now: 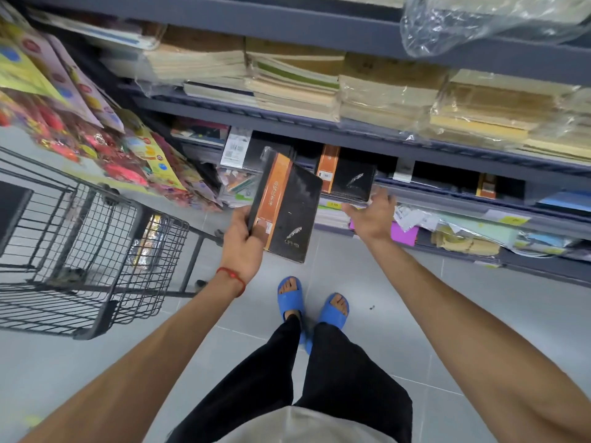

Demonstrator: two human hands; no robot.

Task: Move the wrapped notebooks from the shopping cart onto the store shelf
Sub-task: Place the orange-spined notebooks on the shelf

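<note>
Looking down from the head cam: the person stands on grey tile in blue slides [311,303] and black trousers, facing a dark metal store shelf [319,123]. The left hand [243,238], with a red string bracelet [232,276] on that wrist, has its fingers clamped round the lower left edge of a wrapped notebook [287,206], black with an orange band down the spine side and a small feather mark, held tilted in the air just in front of the shelf and above the floor. The right hand [372,214] is empty, fingers spread apart, reaching toward the shelf edge and just below a second matching notebook [347,177] that already sits on the shelf, leaning a bit. Further right on that same level there's another one with an orange band [486,185], mostly in shadow. The level above is stuffed with plastic-wrapped stacks of paper books [319,78]. Off to the left is the black wire shopping cart [96,238], with colourful toy packs [96,145] hanging beyond it. Can't really tell what's left in the cart from here.
</note>
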